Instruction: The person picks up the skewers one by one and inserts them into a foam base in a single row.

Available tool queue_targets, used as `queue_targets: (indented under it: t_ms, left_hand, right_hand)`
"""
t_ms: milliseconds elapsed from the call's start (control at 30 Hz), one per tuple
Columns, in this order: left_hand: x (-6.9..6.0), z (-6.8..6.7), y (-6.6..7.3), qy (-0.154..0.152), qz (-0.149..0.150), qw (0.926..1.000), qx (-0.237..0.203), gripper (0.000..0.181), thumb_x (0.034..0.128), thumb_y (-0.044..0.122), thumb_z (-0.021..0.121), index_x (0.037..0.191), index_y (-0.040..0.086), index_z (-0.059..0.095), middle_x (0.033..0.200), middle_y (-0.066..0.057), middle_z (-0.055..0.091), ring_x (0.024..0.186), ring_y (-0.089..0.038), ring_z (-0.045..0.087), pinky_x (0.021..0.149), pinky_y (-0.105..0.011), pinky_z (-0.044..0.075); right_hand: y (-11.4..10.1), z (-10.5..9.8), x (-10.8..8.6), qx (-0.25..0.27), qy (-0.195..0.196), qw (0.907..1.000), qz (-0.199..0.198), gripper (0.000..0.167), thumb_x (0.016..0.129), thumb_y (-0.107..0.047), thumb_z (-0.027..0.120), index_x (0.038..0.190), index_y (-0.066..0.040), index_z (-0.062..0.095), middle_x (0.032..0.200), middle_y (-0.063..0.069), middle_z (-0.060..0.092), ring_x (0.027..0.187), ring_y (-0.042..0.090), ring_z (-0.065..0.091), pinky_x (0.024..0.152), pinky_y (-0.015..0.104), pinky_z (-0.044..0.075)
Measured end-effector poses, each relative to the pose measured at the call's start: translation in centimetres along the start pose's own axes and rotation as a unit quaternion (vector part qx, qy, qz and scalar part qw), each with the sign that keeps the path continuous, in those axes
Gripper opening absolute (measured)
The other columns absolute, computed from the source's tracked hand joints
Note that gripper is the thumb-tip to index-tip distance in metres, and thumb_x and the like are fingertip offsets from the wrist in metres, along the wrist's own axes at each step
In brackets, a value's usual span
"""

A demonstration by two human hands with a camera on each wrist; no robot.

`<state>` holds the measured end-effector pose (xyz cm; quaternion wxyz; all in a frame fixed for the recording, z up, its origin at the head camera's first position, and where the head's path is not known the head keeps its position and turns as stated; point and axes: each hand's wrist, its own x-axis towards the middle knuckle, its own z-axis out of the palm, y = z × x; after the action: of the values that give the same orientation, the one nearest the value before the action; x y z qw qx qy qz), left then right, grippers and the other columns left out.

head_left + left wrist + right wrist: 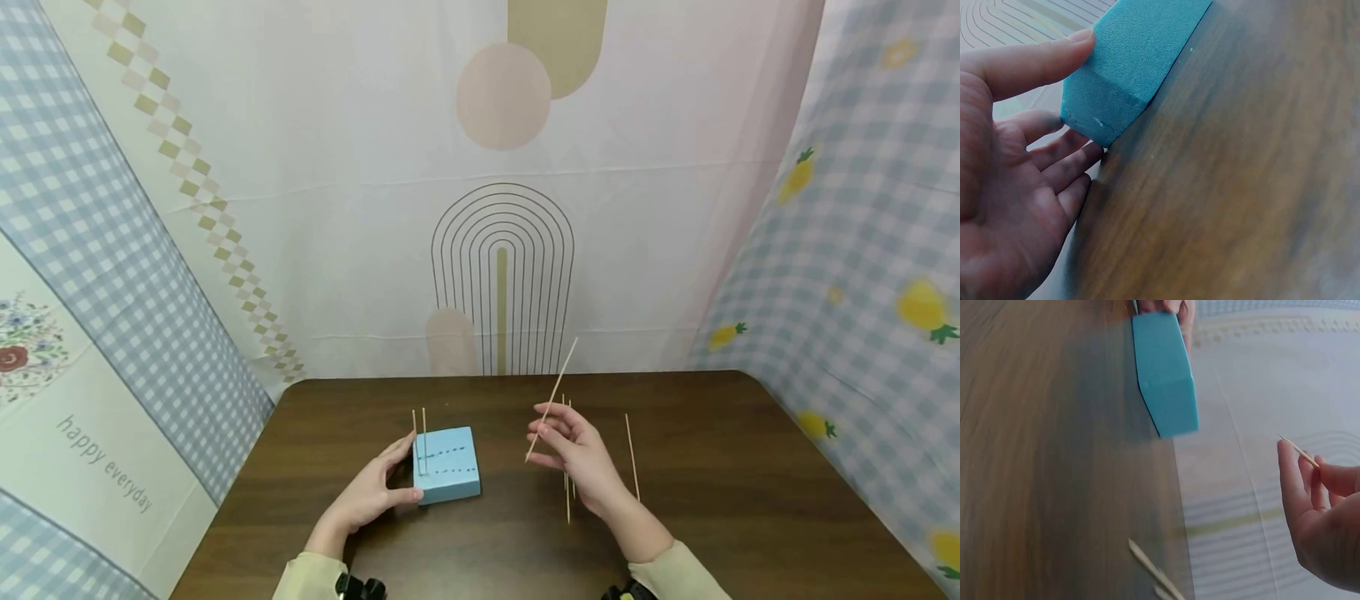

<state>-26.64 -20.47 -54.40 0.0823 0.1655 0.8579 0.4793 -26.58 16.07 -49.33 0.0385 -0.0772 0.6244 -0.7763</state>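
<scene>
A light blue foam block (pixel 459 483) with rows of dark marks on top lies on the table, and two thin wooden skewers (pixel 424 423) stand upright near its left edge. My left hand (pixel 365 493) holds the block's left side, the thumb at the near corner and the fingers behind; the left wrist view shows the thumb (pixel 1054 65) pressed on the foam. To the right of the block and above the table, my right hand (pixel 585 458) pinches another skewer (pixel 558 387), tilted with its upper end leaning right. Its pointed lower tip shows in the right wrist view.
Several loose skewers (pixel 567 504) lie on the brown wooden table (pixel 705 500) under and beside the right hand, with one skewer (pixel 632 450) farther right. A patterned cloth (pixel 360 250) hangs behind the table, and checked cloths (pixel 847 250) hang at both sides.
</scene>
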Motion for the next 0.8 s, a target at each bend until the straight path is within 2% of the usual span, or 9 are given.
queue_targets:
  t_ms: [167,333,533,600,800]
  left_hand:
    - [-0.1,0.0,0.1,0.002,-0.002,1.0,-0.005,0.102,0.091,0.032,0.088,0.17,0.008,0.028,0.175,-0.014,0.025,0.161,-0.041,0.019,0.123,-0.066,0.021]
    - [0.0,0.0,0.1,0.005,0.004,1.0,0.006,0.102,0.0902,0.034,0.088,0.169,0.007,0.03,0.175,-0.014,0.027,0.16,-0.04,0.02,0.123,-0.066,0.021]
    - [0.0,0.1,0.0,0.002,0.001,1.0,0.004,0.102,0.0907,0.033,0.088,0.17,0.007,0.029,0.175,-0.015,0.026,0.16,-0.041,0.019,0.122,-0.067,0.021]
    - [0.0,0.1,0.0,0.002,-0.001,1.0,0.004,0.102,0.0905,0.032,0.088,0.169,0.006,0.029,0.175,-0.015,0.026,0.16,-0.042,0.019,0.122,-0.067,0.021]
    - [0.0,-0.1,0.2,0.003,-0.003,1.0,0.001,0.102,0.0903,0.032,0.088,0.169,0.006,0.029,0.175,-0.016,0.026,0.16,-0.042,0.019,0.122,-0.067,0.02]
  right_hand:
    - [0.4,2.0,0.5,0.016,-0.007,0.9998,-0.004,0.034,0.109,-0.001,0.059,0.143,0.0,0.057,0.123,0.025,0.063,0.112,0.032,0.069,0.089,0.046,0.062]
    - [0.9,3.6,0.8,0.028,-0.019,0.9994,0.0,0.035,0.108,-0.002,0.062,0.143,-0.001,0.058,0.125,0.03,0.061,0.115,0.034,0.068,0.089,0.046,0.062]
    - [1.5,4.8,1.2,0.05,-0.008,0.9987,0.004,0.033,0.106,0.001,0.063,0.139,0.0,0.06,0.118,0.022,0.067,0.113,0.036,0.069,0.087,0.046,0.062]
    - [1.6,5.2,1.3,0.057,-0.005,0.9984,0.004,0.032,0.106,0.002,0.063,0.138,0.0,0.061,0.116,0.019,0.068,0.115,0.041,0.067,0.086,0.046,0.063]
    - [2.1,6.1,1.4,0.053,-0.008,0.9985,-0.011,0.031,0.106,0.001,0.062,0.138,0.001,0.061,0.118,0.025,0.066,0.113,0.04,0.068,0.085,0.045,0.063]
